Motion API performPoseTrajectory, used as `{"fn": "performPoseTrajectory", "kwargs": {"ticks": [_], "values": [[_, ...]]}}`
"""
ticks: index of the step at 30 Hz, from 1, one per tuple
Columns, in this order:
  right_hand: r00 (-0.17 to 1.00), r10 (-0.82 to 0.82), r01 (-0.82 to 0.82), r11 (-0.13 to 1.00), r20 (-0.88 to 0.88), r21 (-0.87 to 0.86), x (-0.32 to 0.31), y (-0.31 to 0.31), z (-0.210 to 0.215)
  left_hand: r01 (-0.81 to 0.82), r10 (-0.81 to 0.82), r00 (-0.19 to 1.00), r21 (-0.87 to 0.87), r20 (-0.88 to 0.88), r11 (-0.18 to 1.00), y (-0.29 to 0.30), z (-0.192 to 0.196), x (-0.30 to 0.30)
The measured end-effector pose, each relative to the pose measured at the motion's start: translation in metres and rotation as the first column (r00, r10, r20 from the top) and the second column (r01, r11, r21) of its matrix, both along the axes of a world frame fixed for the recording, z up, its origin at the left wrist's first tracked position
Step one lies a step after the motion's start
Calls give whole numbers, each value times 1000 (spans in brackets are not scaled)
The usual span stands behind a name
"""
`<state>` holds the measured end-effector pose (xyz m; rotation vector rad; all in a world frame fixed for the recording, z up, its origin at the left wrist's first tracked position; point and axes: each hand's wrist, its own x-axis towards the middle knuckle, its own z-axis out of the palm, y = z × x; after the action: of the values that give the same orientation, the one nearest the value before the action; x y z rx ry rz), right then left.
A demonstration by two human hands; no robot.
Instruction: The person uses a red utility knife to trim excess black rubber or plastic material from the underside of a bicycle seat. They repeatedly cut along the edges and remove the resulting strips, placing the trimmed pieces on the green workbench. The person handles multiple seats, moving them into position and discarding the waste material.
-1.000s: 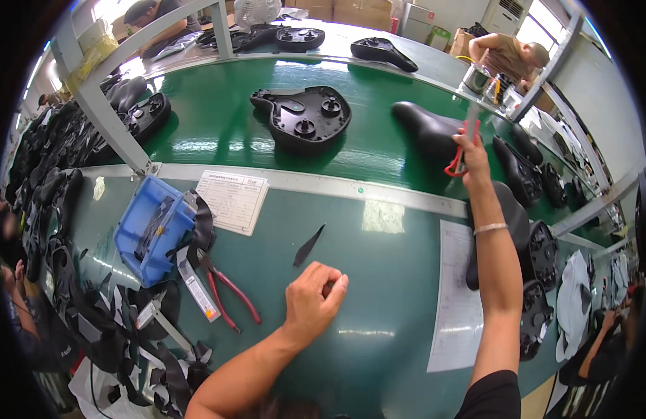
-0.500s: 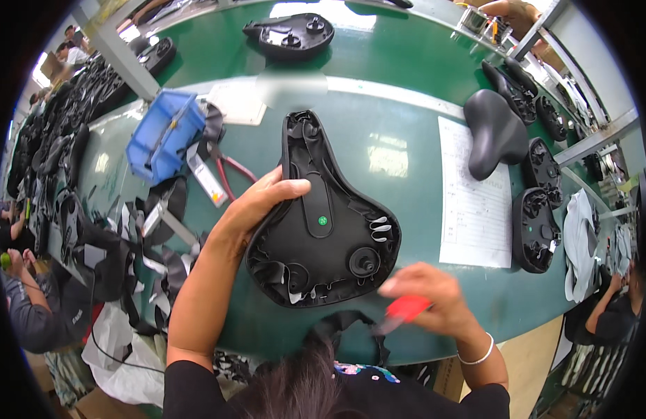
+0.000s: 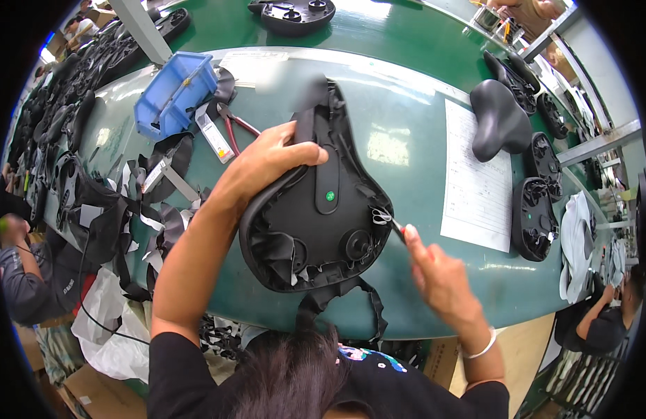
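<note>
A black bicycle saddle lies underside up, its narrow nose pointing away from me. The cover's edge is folded in around the rim, and a green dot marks the centre strip. My left hand is closed around the left side near the nose, thumb across the underside. In my right hand is a red-handled knife, mostly hidden by the fingers. Its tip meets the saddle's right edge, beside the white loops. A cut black strip trails from the wide rear edge towards me.
A blue bin, red-handled pliers and black scraps lie to the left. On the right, a written sheet lies under a finished saddle, beside several upturned saddles. Other people work at both sides.
My right hand has brought the knife from below the saddle's rear corner up to its right edge. The left hand has tilted the saddle slightly, and a black flap now shows by the nose.
</note>
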<state>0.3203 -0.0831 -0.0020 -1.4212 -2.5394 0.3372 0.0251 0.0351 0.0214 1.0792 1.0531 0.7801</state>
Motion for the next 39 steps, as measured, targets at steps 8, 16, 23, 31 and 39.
{"fn": "performPoseTrajectory", "kwargs": {"ticks": [8, 16, 23, 31, 39], "values": [[829, -429, 286, 876, -359, -388, -50, -97, -10, -419, 419, 906, -17, 54, 908, -82, -7, -6], [688, -274, 294, 952, -672, -87, -70, 7, -2, -521, 506, 851, 104, 138, 847, -131, -18, -10], [129, -299, 404, 887, -946, -225, -20, 74, 21, -685, 676, 710, -33, 198, 728, -162, -52, -25], [966, 5, 46, 980, -259, 193, -19, 14, 17, 44, 647, 553, 794, -525, 606, -127, -27, -38], [939, 130, -157, 986, 317, 62, -35, -2, 40, 507, 115, 563, 453, -818, 733, -69, -36, -14]]}}
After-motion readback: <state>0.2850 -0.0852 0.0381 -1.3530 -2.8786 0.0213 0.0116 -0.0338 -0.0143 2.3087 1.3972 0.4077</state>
